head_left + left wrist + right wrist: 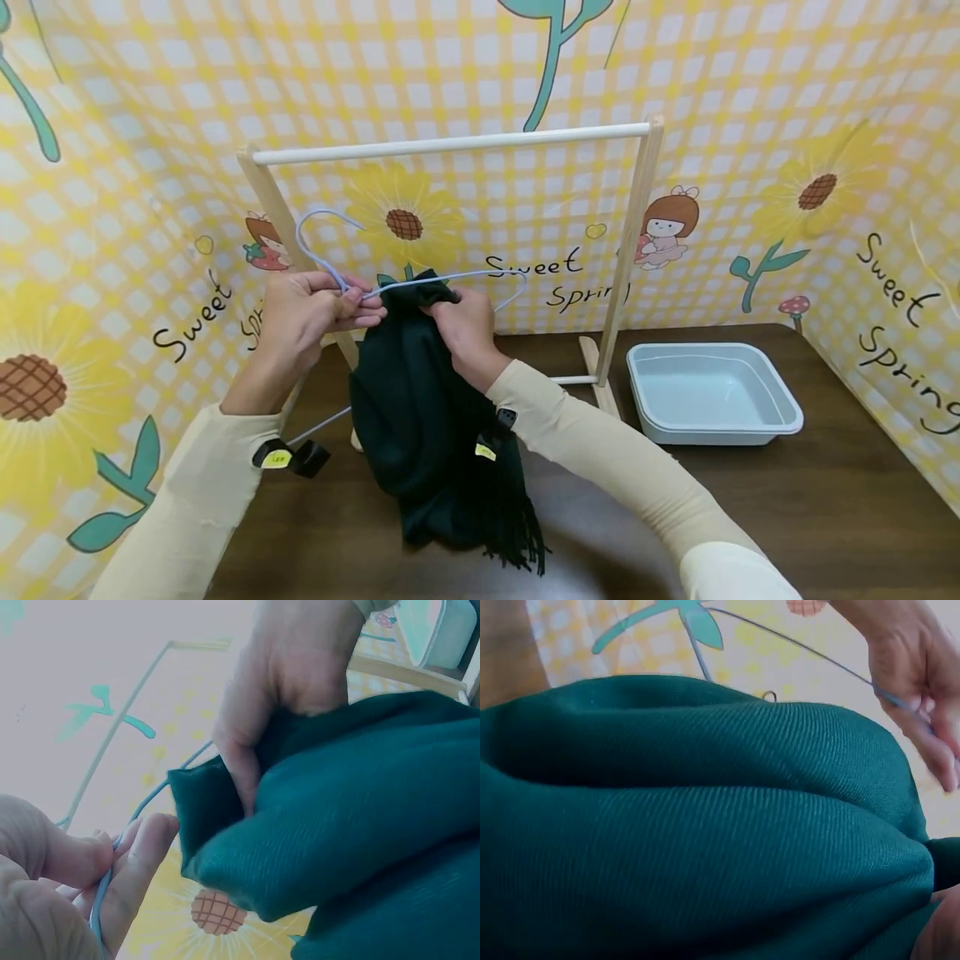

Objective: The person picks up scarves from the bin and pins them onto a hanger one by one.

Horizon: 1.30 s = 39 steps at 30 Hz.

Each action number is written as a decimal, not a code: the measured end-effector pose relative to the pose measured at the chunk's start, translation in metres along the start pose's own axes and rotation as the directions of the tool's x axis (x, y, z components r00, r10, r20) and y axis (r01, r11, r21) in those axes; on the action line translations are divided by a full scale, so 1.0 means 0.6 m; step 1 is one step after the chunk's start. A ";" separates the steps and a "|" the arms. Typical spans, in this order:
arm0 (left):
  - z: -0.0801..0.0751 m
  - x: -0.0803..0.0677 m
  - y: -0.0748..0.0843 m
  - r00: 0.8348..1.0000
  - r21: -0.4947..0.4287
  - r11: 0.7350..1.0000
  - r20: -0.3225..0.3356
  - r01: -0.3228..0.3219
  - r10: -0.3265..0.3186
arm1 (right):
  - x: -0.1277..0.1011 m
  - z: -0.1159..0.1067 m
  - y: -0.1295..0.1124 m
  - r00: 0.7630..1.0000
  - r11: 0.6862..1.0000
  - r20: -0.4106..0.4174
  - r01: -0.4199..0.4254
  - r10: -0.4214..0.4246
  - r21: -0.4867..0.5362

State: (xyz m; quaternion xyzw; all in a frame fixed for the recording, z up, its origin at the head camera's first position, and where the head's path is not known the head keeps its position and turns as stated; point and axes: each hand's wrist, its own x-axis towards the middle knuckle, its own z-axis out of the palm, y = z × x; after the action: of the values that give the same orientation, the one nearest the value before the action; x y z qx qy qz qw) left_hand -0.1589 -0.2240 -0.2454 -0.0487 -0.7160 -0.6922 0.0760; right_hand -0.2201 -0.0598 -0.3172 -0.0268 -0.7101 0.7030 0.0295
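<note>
The fingers [360,310] of the left hand [303,312] pinch the wire hanger [420,282] near its hook while the right hand [465,325] grips the dark green scarf [420,433], bunched over the hanger's bar above the tabletop [825,500], so draping seems in hand and the next move probably calls for pulling the cloth evenly through.

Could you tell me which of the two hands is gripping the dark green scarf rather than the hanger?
The right hand: its grip bunches the scarf at the top, while the left hand pinches the pale blue wire hanger near its hook.
</note>
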 end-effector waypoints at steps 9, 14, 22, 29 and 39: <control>-0.005 -0.012 -0.016 0.998 0.013 1.000 0.058 0.025 -0.026 | 0.012 -0.001 -0.015 0.982 0.904 -0.036 -0.156 0.185 0.397; -0.002 -0.016 -0.019 0.996 0.018 0.999 0.088 0.029 -0.030 | 0.017 -0.003 -0.033 0.956 0.773 -0.043 -0.208 0.290 0.600; 0.006 -0.019 -0.018 0.997 -0.014 1.000 0.070 -0.014 0.015 | 0.034 -0.005 -0.040 0.967 0.750 -0.005 -0.194 0.254 0.632; 0.004 -0.023 -0.014 0.998 0.044 0.997 0.032 -0.056 0.055 | 0.042 -0.011 -0.026 0.993 0.923 0.034 -0.121 0.117 0.364; 0.008 -0.023 -0.025 0.998 0.053 0.997 0.016 -0.058 0.057 | 0.034 -0.021 0.001 0.936 0.779 0.341 0.281 -0.092 -0.561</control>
State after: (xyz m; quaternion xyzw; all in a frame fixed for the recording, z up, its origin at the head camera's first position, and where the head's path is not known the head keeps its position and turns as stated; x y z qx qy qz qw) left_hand -0.1478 -0.2194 -0.2625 -0.0723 -0.7330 -0.6701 0.0919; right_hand -0.2397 -0.0454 -0.3177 0.1415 -0.8914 0.4303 -0.0165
